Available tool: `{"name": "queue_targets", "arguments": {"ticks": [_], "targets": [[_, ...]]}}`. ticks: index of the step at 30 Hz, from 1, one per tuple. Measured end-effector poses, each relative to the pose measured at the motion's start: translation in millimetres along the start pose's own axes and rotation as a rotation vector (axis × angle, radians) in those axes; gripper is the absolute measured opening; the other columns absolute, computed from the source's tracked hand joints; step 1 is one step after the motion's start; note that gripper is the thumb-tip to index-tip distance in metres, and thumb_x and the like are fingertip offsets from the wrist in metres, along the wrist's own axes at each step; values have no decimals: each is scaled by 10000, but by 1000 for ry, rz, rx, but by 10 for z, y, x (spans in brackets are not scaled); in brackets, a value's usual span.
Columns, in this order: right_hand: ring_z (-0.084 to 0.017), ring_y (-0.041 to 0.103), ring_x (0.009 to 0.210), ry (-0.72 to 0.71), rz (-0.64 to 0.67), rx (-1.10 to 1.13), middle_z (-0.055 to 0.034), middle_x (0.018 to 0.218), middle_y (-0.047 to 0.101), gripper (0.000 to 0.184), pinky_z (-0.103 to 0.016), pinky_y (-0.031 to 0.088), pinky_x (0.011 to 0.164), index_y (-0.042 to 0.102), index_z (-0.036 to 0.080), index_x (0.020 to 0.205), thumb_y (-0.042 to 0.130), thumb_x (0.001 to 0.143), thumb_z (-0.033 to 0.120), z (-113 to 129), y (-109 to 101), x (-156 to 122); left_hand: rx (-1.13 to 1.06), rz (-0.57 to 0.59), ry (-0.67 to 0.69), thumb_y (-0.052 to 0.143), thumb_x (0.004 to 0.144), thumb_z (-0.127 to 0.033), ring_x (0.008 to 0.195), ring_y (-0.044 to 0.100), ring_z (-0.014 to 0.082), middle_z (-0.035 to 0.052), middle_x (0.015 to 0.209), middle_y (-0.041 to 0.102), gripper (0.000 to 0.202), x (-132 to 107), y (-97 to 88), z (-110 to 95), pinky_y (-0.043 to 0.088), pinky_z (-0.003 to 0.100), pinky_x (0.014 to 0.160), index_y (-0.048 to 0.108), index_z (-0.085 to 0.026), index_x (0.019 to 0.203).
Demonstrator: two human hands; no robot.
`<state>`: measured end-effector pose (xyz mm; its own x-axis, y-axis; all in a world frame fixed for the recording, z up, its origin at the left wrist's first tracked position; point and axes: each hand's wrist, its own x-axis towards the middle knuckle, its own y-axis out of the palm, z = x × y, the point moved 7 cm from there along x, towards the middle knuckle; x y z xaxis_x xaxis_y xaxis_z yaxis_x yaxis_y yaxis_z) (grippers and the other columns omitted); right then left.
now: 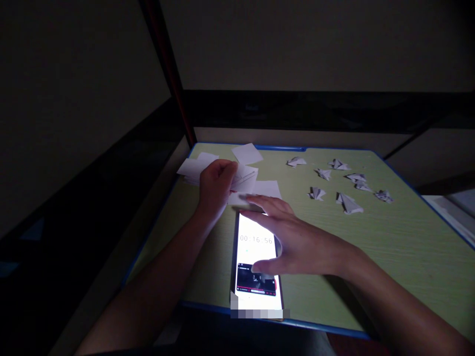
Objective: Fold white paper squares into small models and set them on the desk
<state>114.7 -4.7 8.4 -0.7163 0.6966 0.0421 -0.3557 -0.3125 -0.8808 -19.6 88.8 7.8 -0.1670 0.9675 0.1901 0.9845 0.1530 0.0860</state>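
My left hand (pixel 215 185) is closed on a white paper sheet (pixel 245 178) at the far left of a green table (pixel 389 242). More loose white sheets (pixel 248 153) lie around it. My right hand (pixel 293 237) hovers flat with fingers stretched out over a lit phone (pixel 255 247), holding nothing. The phone lies near the table's front edge and shows a timer reading.
Several small folded paper figures (pixel 349 202) are scattered across the right half of the table. The table has a blue rim (pixel 282 148). A dark red post (pixel 166 69) rises behind the far left corner. The surroundings are dark.
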Motion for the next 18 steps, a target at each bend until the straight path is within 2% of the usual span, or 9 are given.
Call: {"name": "queue_targets", "arguments": {"ticks": [4, 13, 18], "targets": [[-325, 176, 1425, 5, -30, 22, -132, 1528, 281, 788, -533, 227, 1110, 421, 227, 1397, 694, 714, 511, -55, -36, -9, 7, -3, -2, 615, 730, -332, 461, 408, 78, -29, 575, 456, 179, 0, -10, 15, 293, 182, 330, 543, -177, 678], [-341, 155, 1428, 7, 5, 17, -123, 1570, 194, 895, -536, 233, 1110, 336, 244, 1454, 718, 689, 509, -44, 31, -10, 46, 40, 46, 590, 754, -338, 456, 389, 80, -34, 560, 435, 187, -13, 17, -2, 306, 204, 362, 522, -191, 659], [-357, 155, 1421, 13, 21, -12, -157, 1565, 190, 971, -533, 224, 1115, 325, 200, 1464, 740, 652, 532, -25, 24, -3, 55, 41, 59, 590, 751, -312, 465, 391, 76, -29, 560, 439, 174, -26, 23, -28, 310, 191, 369, 523, -185, 653]]}}
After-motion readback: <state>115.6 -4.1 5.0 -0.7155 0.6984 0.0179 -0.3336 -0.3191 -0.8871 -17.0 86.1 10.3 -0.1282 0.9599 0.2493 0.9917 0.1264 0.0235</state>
